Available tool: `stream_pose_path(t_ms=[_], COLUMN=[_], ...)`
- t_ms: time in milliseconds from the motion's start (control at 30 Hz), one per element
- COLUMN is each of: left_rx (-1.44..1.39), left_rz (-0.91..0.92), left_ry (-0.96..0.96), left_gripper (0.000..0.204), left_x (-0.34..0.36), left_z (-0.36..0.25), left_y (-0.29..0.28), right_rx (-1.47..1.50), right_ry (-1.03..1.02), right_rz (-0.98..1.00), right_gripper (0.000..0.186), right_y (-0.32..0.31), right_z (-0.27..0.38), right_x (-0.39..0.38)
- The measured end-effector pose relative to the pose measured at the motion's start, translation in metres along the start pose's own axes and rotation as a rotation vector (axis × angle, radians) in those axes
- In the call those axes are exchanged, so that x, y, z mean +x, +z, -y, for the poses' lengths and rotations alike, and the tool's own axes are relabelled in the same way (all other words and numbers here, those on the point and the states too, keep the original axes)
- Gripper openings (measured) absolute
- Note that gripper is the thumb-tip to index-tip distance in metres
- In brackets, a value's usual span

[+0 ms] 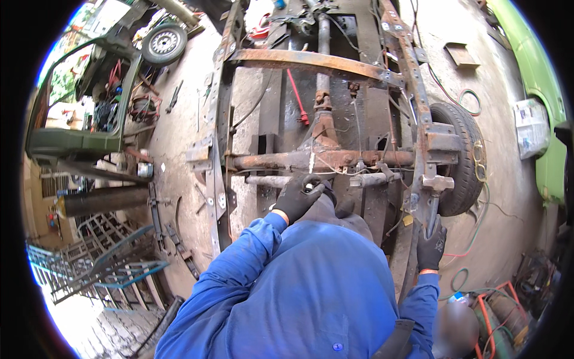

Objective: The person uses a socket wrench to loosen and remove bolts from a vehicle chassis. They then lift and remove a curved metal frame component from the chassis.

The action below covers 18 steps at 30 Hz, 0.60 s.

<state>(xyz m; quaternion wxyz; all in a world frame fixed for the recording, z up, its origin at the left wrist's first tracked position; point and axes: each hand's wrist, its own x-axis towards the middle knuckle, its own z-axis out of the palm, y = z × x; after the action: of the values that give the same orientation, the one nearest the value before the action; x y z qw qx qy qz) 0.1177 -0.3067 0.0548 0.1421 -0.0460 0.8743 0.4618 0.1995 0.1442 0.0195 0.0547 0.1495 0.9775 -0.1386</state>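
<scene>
My left hand, in a black glove, is closed in front of my body, just on the near side of the rusty axle. A small white-tipped object shows between its thumb and fingers; the rest is hidden in the grip. On the right, my gloved right hand is wrapped round the handle of a hammer. The hammer's head points away from me, over or against the right rail of the vehicle frame; whether it touches, I cannot tell.
A wheel stands outside the right rail. The rusty crossmember spans the frame ahead, and a red bar lies beneath. Hoses run along the floor. Metal racks and a gas cylinder are at left, a green car body at right.
</scene>
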Motion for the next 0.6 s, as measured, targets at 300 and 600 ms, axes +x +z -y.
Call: stream_pose_path(t_ms=[300,600], left_rx=[-0.032,-0.198], left_rz=[-0.068,-0.230], left_ry=[-0.214,-0.242], left_gripper=[0.040,0.040], left_x=[-0.082,-0.123], left_z=[0.044,0.078], left_y=[0.013,0.016], right_rx=[0.061,0.176], right_ry=[-0.041,-0.434], right_rz=[0.058,-0.188], right_gripper=[0.071,0.058], right_y=[-0.009,-0.048], right_z=[-0.004,0.074], right_x=[-0.004,0.009])
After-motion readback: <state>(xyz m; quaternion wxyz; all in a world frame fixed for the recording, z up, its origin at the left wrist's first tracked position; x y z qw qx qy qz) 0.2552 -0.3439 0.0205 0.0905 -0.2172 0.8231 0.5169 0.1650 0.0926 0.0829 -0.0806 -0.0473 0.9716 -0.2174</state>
